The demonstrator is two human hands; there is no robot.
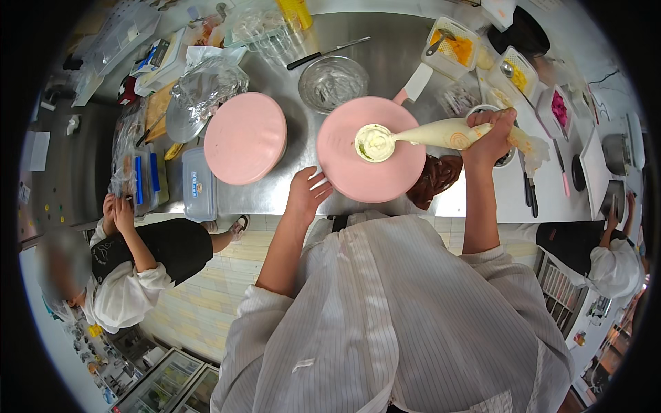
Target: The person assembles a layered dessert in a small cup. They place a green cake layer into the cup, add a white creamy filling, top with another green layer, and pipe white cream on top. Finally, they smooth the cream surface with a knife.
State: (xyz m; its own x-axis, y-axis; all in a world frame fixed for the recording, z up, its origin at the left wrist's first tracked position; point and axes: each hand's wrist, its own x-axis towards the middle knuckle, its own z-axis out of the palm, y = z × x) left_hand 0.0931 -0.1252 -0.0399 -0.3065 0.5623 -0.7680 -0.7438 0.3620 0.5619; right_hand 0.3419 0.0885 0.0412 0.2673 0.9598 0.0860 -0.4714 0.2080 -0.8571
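My right hand [493,135] grips a piping bag [439,134] filled with pale cream. The bag's tip points left and meets a small round cake [365,149] topped with white cream, a bit of green showing at its lower left. Beneath the cake is a pink cake turntable [374,183]. At the turntable's lower left rim is my left hand [308,190], its fingers spread and holding nothing; whether they touch the rim I cannot tell. A brown, crumpled cloth or bag [438,178] lies beside the turntable on the right.
A second pink turntable [245,138] stands left, with a lidded plastic box [200,186] near it. Behind are a metal bowl [333,82], a knife [328,52] and a white-bladed scraper [417,82]. Fruit tubs [452,47] stand back right. Co-workers [139,253] are on both sides.
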